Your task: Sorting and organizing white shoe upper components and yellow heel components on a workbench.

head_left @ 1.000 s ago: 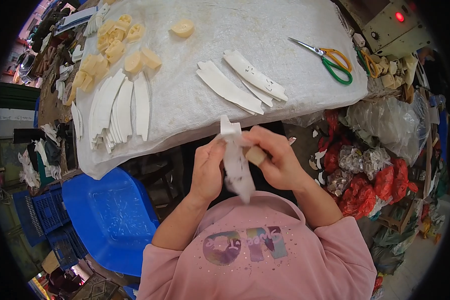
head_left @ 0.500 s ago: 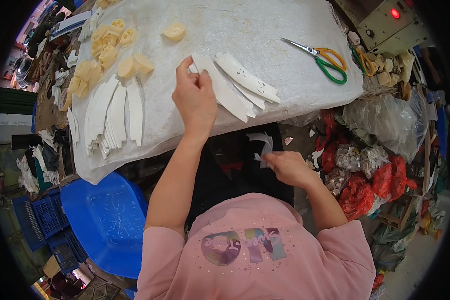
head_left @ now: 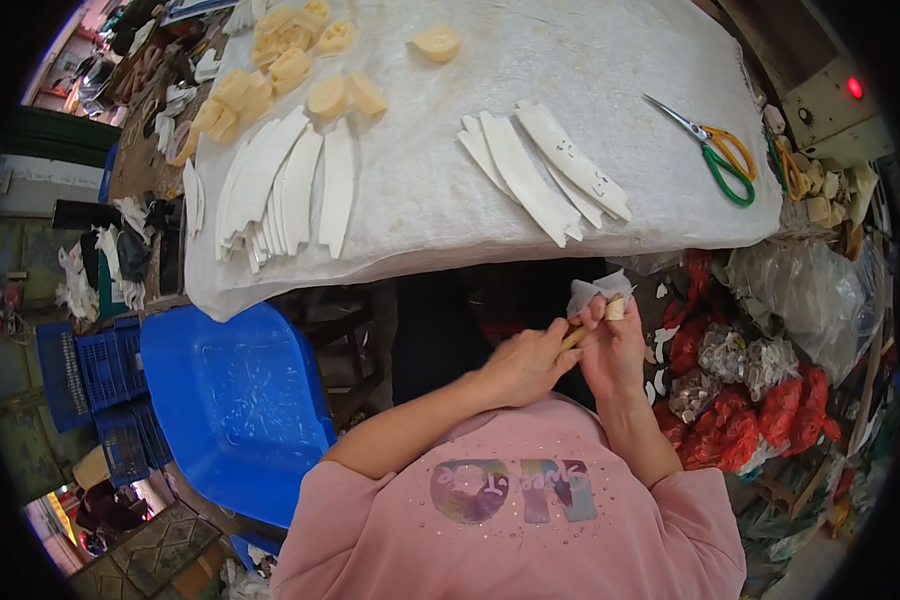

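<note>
My left hand (head_left: 532,366) is closed around a tan, stick-like thing (head_left: 573,338) in front of my chest. Its far end runs into my right hand (head_left: 613,350), whose fingers are curled around a thin, whitish sheer piece (head_left: 592,290). A small cream-coloured bit (head_left: 617,308) shows at the fingertips; whether it belongs to the stick cannot be made out. On the white-covered table (head_left: 410,180) beyond my hands lie several white curved strips (head_left: 530,180), some with dark marks. Scissors (head_left: 715,150) with green and orange handles rest to their right.
More white strips (head_left: 280,190) fan out at the table's left, below pale yellow moulded pieces (head_left: 290,70). A blue plastic tub (head_left: 230,400) stands at lower left beside blue crates (head_left: 110,370). Red bags (head_left: 730,430) and clear plastic sheeting (head_left: 820,290) lie at right.
My left hand has let go of a white strip on the table and come down beside my right hand. My right hand has turned upward, near my chest. The view has shifted.
</note>
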`<state>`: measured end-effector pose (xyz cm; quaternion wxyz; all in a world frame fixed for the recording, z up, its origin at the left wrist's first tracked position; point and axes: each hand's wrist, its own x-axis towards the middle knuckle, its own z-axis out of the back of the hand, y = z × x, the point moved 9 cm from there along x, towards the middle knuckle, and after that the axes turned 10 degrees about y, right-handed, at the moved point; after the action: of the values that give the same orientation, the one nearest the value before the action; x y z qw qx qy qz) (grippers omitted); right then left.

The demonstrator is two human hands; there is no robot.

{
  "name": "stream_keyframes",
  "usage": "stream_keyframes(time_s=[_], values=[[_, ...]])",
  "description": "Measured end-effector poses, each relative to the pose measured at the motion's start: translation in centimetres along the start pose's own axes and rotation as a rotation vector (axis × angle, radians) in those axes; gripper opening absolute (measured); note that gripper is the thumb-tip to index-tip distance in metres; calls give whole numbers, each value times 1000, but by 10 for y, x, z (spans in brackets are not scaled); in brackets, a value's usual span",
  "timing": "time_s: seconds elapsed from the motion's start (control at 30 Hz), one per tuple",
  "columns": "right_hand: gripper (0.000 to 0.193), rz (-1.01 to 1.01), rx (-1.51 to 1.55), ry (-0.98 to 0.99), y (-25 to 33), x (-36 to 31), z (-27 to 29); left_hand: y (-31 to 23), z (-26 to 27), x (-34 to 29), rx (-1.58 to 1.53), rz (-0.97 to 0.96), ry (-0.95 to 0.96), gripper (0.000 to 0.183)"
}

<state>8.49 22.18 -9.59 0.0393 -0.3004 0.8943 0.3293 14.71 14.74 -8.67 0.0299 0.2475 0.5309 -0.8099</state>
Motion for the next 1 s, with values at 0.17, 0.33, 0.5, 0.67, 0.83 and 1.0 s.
stream_keyframes(time_s=[0.17,0.33,0.5,0.67,0.83,1.0], values=[[12,-40,-46,-101,53,25,130,2,5,-15,71,-3,122,23],[38,-616,-1698,9,88,2,176,-16,40,-42,-76,-142,60,18],[48,18,-964,488,54,3,-44,-35,48,-32,-32,-222,-114,18],[27,118,-319,529,36,8,-105,-69,99,-53,432,-397,-304,30],[18,-48,-621,414,23,4,-95,-16,235,-91,964,205,-1051,45],[21,-125,-718,410,8,7,-86,25,258,-85,770,465,-957,49]])
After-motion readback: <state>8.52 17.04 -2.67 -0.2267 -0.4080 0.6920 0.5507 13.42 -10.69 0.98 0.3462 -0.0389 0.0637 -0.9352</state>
